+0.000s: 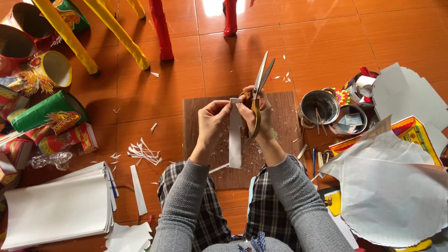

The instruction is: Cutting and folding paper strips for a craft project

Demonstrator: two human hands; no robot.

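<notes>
Carefully keep your left hand [212, 123] pinching the white paper strip [235, 140] taut above the brown board [200, 154], while your right hand [256, 116], closed around the scissors [259, 88], holds its blades up, clear of your fingers.

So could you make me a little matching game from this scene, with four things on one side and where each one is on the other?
Things:
1. scissors
2. white paper strip
3. metal pot
4. stack of white sheets

Places:
A. on the floor by the person's left knee
B. in the right hand, blades pointing away
C. on the floor right of the brown board
D. pinched by the left hand, hanging over the board

Pairs: 1-B, 2-D, 3-C, 4-A
</notes>
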